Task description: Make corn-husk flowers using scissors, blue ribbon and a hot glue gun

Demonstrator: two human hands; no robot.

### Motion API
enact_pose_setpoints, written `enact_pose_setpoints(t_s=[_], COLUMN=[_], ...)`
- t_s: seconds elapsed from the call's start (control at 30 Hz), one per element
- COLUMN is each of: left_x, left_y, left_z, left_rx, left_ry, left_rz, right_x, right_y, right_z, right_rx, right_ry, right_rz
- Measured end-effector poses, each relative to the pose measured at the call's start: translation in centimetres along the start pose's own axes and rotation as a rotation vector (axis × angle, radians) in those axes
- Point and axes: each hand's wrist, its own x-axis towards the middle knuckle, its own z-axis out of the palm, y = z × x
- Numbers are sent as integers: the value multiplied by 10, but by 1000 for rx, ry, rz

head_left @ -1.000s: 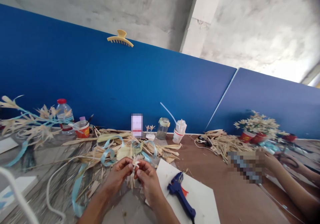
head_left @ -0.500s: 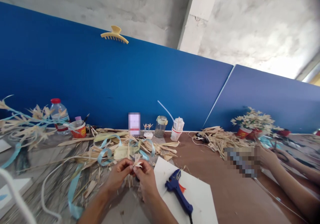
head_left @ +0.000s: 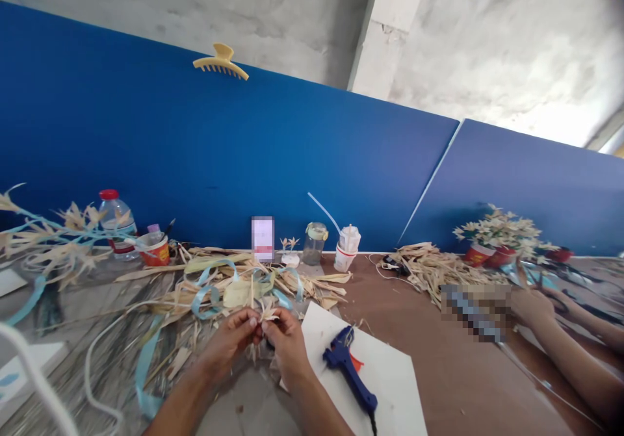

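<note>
Between my two hands is a small pale flower (head_left: 267,310) of dried husk, its pointed petals facing up. My left hand (head_left: 240,333) pinches it from the left side, low down. From the right, my right hand (head_left: 286,338) grips it with thumb and fingers. The fingertips of both hands almost meet, and the flower's base is hidden behind them. Just beyond my hands lie dried corn husks (head_left: 244,294) and a curled light-blue ribbon (head_left: 199,301). A blue glue gun (head_left: 351,371) rests on a white board (head_left: 390,384) beside my right forearm.
A bottle (head_left: 116,218), a red cup (head_left: 155,252), a phone (head_left: 263,238), a glass jar (head_left: 314,244) and a paper cup (head_left: 344,257) line the blue partition (head_left: 273,156). A white cable (head_left: 90,364) runs at left. At right, another person's hands (head_left: 531,306) hold scissors near potted husk flowers (head_left: 500,231).
My fingers have shifted slightly around the flower, and its petals now show more spread above them. The view has moved a little. The glue gun stays on the board.
</note>
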Motion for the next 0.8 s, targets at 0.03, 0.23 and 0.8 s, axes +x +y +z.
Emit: enact_pose_setpoints(t_s=[0.03,0.23,0.8], left_x=[-1,-5,4], left_y=[1,5,-12], left_z=[1,1,-4], left_rx=[-27,-104,91], left_ry=[-6,-34,10], left_rz=[-20,-89,35], right_x=[0,0,1], right_y=[0,1,4], right_z=[0,-6,-8], right_rx=[11,10,-32], right_ry=[-23,-70,50], right_rz=[4,39,1])
